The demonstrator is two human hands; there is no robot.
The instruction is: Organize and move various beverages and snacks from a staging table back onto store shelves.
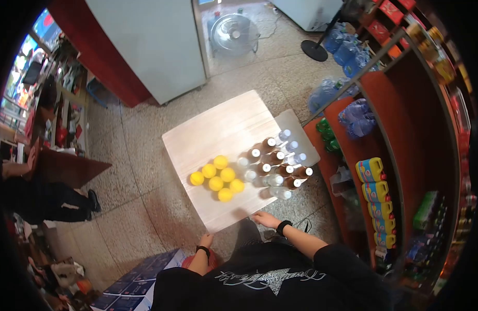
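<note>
My right hand [266, 220] is at the near edge of a pale wooden table [213, 135], its fingers bunched; whether anything is in them is hidden. Close to the table's near left corner is my left hand [205, 240], its fingers too small to read. Several yellow balls [216, 183] lie grouped on the near part of the tabletop. To their right stand several brown bottles [276, 158] with white caps, mixed with clear bottles [272, 180]. Both hands are apart from the balls and bottles. Each wrist wears a black band.
A small stool or side surface [296, 122] adjoins the table's right side. Shelves [384, 98] on the right hold yellow jugs [374, 192] and bottles. Blue cartons [138, 277] sit at lower left. Another person [52, 194] is at far left. A floor fan [233, 33] stands beyond the table.
</note>
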